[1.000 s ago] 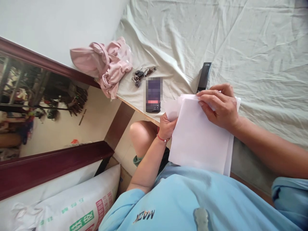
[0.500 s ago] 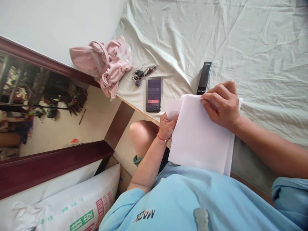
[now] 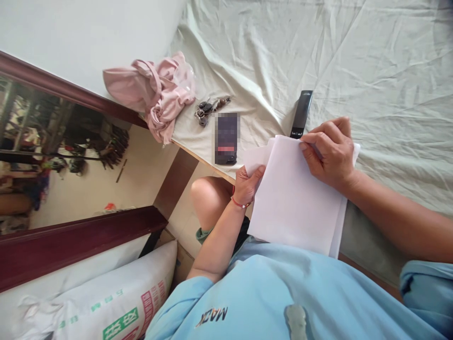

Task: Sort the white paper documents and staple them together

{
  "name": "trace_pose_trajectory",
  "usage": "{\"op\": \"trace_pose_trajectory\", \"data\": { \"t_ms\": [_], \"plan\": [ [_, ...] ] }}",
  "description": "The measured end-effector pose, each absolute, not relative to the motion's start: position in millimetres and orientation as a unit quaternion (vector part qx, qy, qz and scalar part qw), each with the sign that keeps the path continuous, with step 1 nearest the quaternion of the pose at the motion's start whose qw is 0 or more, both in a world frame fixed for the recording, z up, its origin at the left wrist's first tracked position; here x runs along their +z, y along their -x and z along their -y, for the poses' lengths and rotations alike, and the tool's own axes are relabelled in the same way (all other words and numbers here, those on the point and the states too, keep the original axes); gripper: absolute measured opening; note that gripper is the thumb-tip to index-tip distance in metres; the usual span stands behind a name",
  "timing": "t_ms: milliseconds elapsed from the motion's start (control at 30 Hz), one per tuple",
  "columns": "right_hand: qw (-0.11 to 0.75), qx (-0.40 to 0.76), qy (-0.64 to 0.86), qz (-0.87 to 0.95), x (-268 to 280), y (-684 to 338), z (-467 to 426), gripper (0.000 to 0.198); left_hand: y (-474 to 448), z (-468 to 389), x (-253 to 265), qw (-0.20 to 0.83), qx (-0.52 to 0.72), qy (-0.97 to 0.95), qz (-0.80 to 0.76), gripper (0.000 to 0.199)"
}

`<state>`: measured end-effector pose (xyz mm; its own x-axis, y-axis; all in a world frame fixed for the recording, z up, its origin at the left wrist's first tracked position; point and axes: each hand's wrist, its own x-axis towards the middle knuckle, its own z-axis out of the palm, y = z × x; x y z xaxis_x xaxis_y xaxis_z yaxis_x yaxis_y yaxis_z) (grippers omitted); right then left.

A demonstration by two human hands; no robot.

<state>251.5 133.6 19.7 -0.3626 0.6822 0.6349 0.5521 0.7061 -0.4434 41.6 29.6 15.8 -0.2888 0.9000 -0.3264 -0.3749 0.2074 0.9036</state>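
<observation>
Several white paper sheets (image 3: pixel 293 203) lie over my lap and the bed's edge, the top one plain on the side I see. My right hand (image 3: pixel 331 153) pinches the far edge of the top sheet between thumb and forefinger. At the left side, my left hand (image 3: pixel 249 182) is closed on other sheets that jut out to the left, its thumb on top and its other fingers hidden beneath. Just beyond the far paper edge lies a black stapler-like object (image 3: pixel 301 113), partly covered at its near end.
A phone with a blurred screen (image 3: pixel 226 139) lies on the pale sheet-covered surface (image 3: pixel 354 56). Behind it are keys (image 3: pixel 204 111) and a pink cloth (image 3: pixel 155 94). At left stand a dark red-framed mirror (image 3: pixel 81 226) and a stuffed white sack (image 3: pixel 116 297).
My right hand has moved the top sheet slightly right, and more of the sheets at its left now shows. My left hand stays nearly still.
</observation>
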Motion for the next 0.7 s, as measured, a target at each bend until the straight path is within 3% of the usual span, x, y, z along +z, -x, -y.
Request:
{"op": "trace_pose_trajectory", "data": {
  "t_ms": [700],
  "plan": [
    [0.458, 0.076, 0.362, 0.808, 19.6, -252.7, -135.5, 0.013, -40.7, -25.5, 17.8, 0.542, 0.558, -0.286, -0.560, 0.045]
  ]
}}
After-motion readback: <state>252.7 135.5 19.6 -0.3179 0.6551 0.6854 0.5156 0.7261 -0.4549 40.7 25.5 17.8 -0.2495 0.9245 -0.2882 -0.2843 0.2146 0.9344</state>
